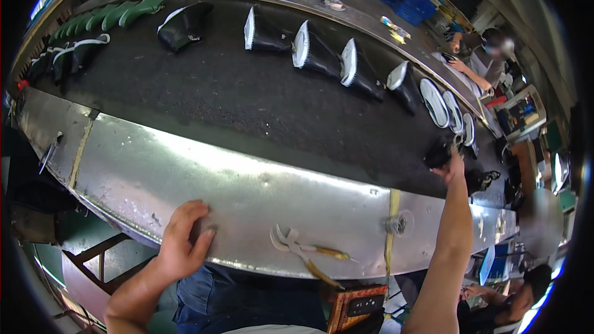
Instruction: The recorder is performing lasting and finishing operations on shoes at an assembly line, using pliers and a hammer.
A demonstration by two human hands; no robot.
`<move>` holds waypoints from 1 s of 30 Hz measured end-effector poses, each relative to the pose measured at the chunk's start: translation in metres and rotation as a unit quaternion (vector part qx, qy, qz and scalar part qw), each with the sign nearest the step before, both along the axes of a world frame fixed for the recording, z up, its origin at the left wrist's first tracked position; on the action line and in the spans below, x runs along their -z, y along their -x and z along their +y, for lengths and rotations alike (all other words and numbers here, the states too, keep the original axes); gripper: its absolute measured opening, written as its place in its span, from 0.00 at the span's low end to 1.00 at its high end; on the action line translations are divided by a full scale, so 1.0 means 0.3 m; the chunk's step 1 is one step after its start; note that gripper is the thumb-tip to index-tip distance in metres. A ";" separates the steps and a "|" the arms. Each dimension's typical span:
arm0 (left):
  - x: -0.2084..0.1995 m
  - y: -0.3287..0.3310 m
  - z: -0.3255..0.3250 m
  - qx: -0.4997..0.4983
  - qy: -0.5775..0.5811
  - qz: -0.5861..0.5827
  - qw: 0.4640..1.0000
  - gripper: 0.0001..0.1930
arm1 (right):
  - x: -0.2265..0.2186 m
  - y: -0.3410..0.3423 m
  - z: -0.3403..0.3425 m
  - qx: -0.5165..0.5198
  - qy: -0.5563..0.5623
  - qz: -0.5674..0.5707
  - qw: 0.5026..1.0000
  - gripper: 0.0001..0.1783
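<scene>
"What is that in the right hand [451, 164]?"

"A black footwear piece [438, 150], over the right-hand part of the dark belt [247, 99], close to its near edge."

"Which way does it point?"

"Its longer side seems to lie roughly crosswise, left to right as the wearer sees it. It is too dark and small for me to tell toe from heel."

"And the grip?"

"Fingers and thumb look pressed together on its near right side; the exact contact is hidden."

"What stands around it?"

"Just beyond it, pale-soled shoes [435, 104] lie with their soles showing. Further left, black boots [269, 32] rest on their sides, white soles facing left, shafts slanting away to the right. Green boots [139, 10] line the far left end."

"The left hand [187, 238]?"

"It holds nothing: fingers half curled, thumb spread away, over the metal ledge [154, 167]. I can't tell whether it touches."

"Those pincers [297, 247]?"

"They lie on the ledge between the hands, head to the left, yellow handles splayed rightward. A clear cup [401, 222] is near them, on the right."
</scene>
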State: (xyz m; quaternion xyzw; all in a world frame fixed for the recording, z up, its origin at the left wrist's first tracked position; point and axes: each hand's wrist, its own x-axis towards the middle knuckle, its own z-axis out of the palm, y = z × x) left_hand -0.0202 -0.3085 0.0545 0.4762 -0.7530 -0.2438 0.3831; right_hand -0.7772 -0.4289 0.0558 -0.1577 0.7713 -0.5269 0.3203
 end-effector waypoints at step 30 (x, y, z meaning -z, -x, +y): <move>0.063 -0.109 -0.043 0.020 -0.054 0.135 0.989 0.21 | -0.251 -0.831 -0.560 -0.270 0.003 0.669 0.692 0.13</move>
